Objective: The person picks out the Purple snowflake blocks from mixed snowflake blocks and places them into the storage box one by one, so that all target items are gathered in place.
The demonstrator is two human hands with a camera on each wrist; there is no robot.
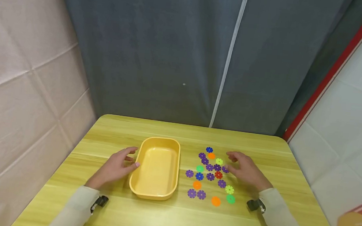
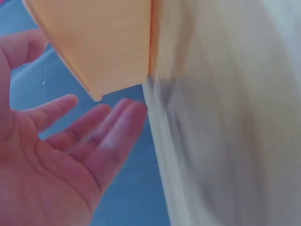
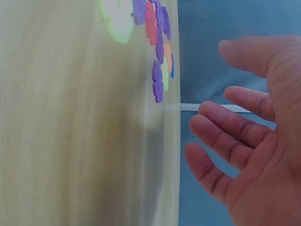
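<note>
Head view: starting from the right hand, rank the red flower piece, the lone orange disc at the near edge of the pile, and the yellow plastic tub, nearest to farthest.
Measured from the right hand:
1. Red flower-shaped plastic piece, just left of the fingers, inside the pile.
2. Orange round plastic disc, at the pile's near edge, toward the person.
3. Yellow rectangular plastic tub, farthest, left of the pile beside the other hand.

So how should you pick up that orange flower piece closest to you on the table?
Pinch the orange piece by its notched rim, coming straight down from above. It lies flat on the table, so only the edges offer a hold. It sits a little apart from the others, and the right hand is probably handiest.
</note>
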